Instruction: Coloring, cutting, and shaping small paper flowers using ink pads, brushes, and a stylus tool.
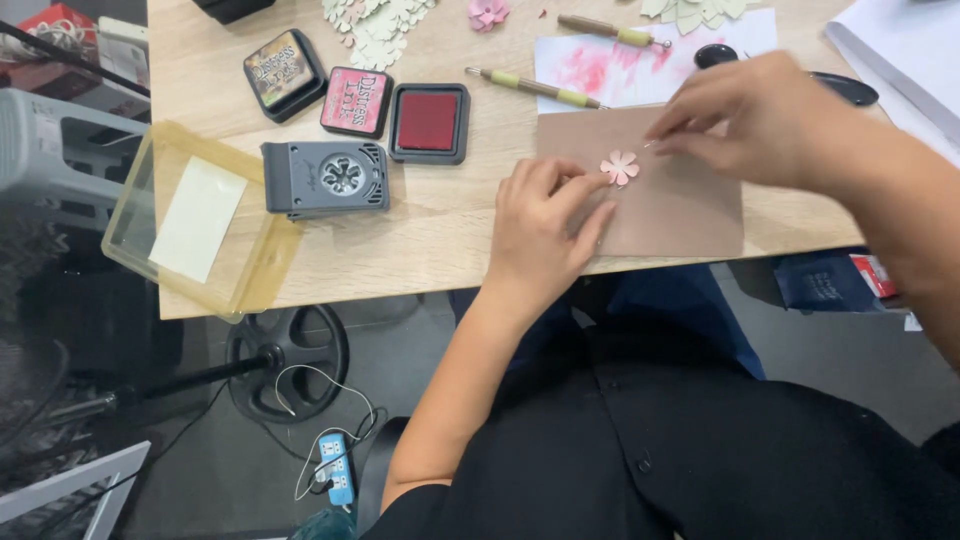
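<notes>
A small pink paper flower (620, 167) lies on a brown mat (670, 210) near the front edge of a wooden table (440, 230). My left hand (540, 235) rests on the mat, its thumb and forefinger pinching the flower's left edge. My right hand (760, 120) hovers just right of the flower. Its fingers are pinched around what looks like a thin tool, and the tip points at the petals. Most of that tool is hidden by the fingers.
A grey flower punch (325, 178) and three ink pads, brown (284, 72), pink (357, 100) and red (428, 122), sit to the left. A clear plastic tray (190, 225) overhangs the table's left corner. Two wooden-handled tools (535, 88), stained white paper (640, 65) and paper cut-outs (380, 30) lie behind.
</notes>
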